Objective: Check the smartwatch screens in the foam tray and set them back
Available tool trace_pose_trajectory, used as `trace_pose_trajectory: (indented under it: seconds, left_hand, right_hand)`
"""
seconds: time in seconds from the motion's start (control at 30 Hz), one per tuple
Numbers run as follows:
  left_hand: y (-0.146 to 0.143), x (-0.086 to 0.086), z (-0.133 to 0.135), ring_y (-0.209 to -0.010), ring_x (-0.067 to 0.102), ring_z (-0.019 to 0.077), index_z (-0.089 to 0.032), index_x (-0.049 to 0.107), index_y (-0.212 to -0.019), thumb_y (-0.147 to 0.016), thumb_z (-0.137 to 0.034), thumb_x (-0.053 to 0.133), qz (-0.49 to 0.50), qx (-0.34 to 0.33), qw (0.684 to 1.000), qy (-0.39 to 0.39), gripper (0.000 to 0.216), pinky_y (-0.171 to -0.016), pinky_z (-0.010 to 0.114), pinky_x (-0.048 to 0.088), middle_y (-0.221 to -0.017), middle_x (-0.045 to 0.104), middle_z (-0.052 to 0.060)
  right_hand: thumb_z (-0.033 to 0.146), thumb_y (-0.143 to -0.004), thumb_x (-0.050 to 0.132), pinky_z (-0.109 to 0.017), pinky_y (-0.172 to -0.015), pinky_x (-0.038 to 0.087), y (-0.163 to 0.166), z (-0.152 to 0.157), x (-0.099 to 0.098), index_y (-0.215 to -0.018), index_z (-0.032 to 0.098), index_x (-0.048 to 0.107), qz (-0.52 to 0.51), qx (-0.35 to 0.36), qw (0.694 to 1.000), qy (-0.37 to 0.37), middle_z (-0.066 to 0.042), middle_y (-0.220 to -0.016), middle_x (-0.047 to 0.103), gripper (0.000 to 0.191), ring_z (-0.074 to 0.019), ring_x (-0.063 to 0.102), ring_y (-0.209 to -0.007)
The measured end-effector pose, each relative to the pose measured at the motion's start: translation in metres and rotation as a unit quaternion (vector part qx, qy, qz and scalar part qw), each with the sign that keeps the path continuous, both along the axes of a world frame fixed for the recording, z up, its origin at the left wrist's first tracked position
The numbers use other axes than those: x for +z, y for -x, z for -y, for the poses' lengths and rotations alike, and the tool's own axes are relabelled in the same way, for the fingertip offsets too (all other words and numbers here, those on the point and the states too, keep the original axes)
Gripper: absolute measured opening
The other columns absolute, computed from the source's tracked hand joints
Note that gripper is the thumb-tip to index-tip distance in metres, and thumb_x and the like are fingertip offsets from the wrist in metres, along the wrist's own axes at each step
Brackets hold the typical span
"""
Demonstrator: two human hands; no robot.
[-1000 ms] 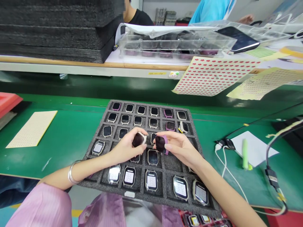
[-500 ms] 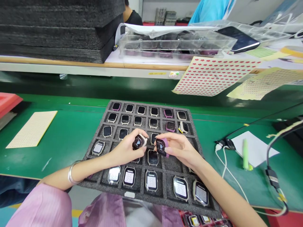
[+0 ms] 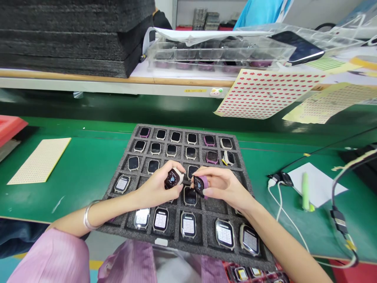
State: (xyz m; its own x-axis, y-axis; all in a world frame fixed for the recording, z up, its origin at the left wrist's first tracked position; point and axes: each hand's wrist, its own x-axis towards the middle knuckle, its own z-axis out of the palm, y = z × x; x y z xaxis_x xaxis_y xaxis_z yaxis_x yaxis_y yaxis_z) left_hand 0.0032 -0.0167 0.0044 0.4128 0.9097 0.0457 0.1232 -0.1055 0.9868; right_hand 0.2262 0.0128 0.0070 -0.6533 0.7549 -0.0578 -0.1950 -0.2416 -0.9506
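Note:
Between the fingers and thumb of my left hand (image 3: 161, 185) is a pale smartwatch body (image 3: 173, 179), its dark screen lit with a blue mark. My right hand (image 3: 221, 184) pinches a purple smartwatch body (image 3: 200, 186) by its edges; its screen faces left and also glows. Both hands hover over the middle of a dark grey foam tray (image 3: 141, 236). Several strapless watches sit in its compartments, pale and purple ones with dark screens at the back. In the front row, a watch (image 3: 188, 225) and others show white screens. My hands hide some middle compartments.
A yellow sticker sheet (image 3: 41, 160) lies left on the green table (image 3: 88, 157). White cables (image 3: 282, 212) and a green marker (image 3: 305, 191) on paper are at right. Above, a shelf edge (image 3: 103, 83) carries black foam stacks (image 3: 64, 43), clear trays (image 3: 218, 55) and a phone (image 3: 297, 47).
The purple watch in my right hand has turned, so its screen appears narrower. The pale watch in my left hand has tilted slightly. Both hands stay over the tray.

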Motion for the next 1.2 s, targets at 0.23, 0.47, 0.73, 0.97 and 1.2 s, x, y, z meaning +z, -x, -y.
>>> trace_pose_trajectory:
  seconds: [0.23,0.47,0.73,0.97,1.2]
  left_hand:
    - [0.0005,-0.0032,-0.0011,-0.069,0.044,0.0109,-0.02,0.045,-0.103,-0.077,-0.008,0.053,-0.021,0.008,1.0,-0.011,0.03,-0.063,0.022,0.037,-0.081,0.047,-0.003]
    - [-0.0009,-0.0048,-0.0038,-0.072,0.047,0.0127,-0.02,0.046,-0.108,-0.078,-0.011,0.054,-0.029,0.021,0.999,-0.008,0.032,-0.067,0.024,0.038,-0.085,0.049,-0.002]
    - [0.0007,-0.0022,-0.0038,-0.066,0.043,0.0105,-0.019,0.047,-0.104,-0.075,-0.007,0.053,-0.028,0.03,0.999,-0.006,0.032,-0.062,0.022,0.036,-0.079,0.047,-0.004]
    - [0.0016,-0.0002,-0.0039,-0.062,0.043,0.0092,-0.02,0.047,-0.1,-0.075,-0.008,0.054,-0.04,0.041,0.998,-0.003,0.028,-0.058,0.021,0.035,-0.075,0.045,-0.005]
    - [0.0018,0.0015,-0.0024,-0.059,0.043,0.0084,-0.02,0.046,-0.101,-0.077,-0.009,0.054,-0.028,0.039,0.999,-0.006,0.027,-0.057,0.021,0.036,-0.074,0.044,-0.005]
  right_hand:
    - [0.017,-0.074,0.077,-0.027,-0.071,0.056,-0.0014,-0.0009,-0.0018,-0.105,0.02,0.07,0.011,-0.01,1.0,-0.019,-0.007,-0.097,0.07,0.032,-0.0184,0.066,-0.086]
    - [0.02,-0.077,0.075,-0.027,-0.074,0.055,-0.0007,-0.0023,-0.0042,-0.108,0.021,0.069,0.018,-0.025,0.999,-0.026,-0.007,-0.099,0.07,0.031,-0.0197,0.067,-0.09]
    - [0.015,-0.075,0.076,-0.028,-0.073,0.056,-0.0001,-0.0025,-0.004,-0.106,0.02,0.069,0.012,-0.032,0.999,-0.025,-0.007,-0.097,0.071,0.032,-0.0207,0.068,-0.09]
    - [0.014,-0.074,0.076,-0.027,-0.071,0.056,-0.0002,-0.0027,-0.0044,-0.106,0.02,0.07,0.027,-0.029,0.999,-0.028,-0.007,-0.096,0.071,0.032,-0.0197,0.068,-0.088]
    - [0.015,-0.073,0.077,-0.027,-0.069,0.057,-0.0005,-0.0016,-0.0022,-0.105,0.019,0.07,0.027,-0.029,0.999,-0.034,-0.007,-0.095,0.07,0.033,-0.0205,0.068,-0.086]
